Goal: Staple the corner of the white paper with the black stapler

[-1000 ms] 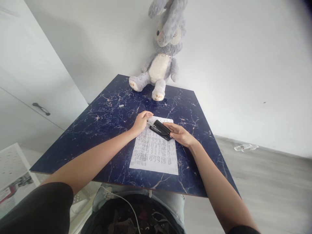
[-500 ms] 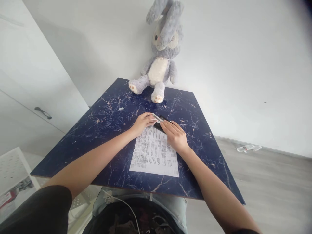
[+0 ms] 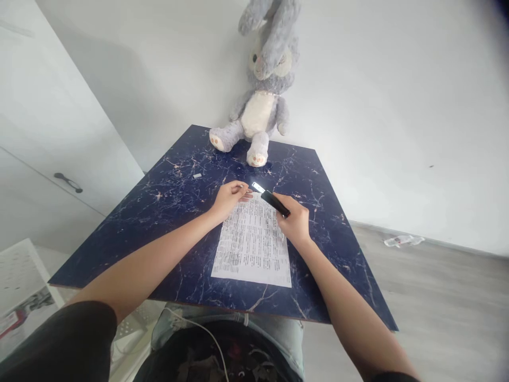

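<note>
A black stapler (image 3: 275, 203) with a bright metal front end is held in my right hand (image 3: 295, 216), its front pointing up and left over the top of the paper. My left hand (image 3: 230, 199) is at the top left corner of the printed sheet (image 3: 254, 244), thumb and fingers pressed together; anything between them is too small to make out. The sheet lies flat on the blue marbled table (image 3: 167, 212), its upper edge partly hidden by the hands.
A grey plush rabbit (image 3: 258, 114) sits at the table's back edge against the wall. A small white piece (image 3: 198, 175) lies on the table's left part. White cabinet doors stand left; a clear plastic item (image 3: 403, 241) is on the floor right.
My right hand has drawn slightly right and back with the stapler, which now shows closed along its length. My left hand has come away from the stapler's front and moved slightly left.
</note>
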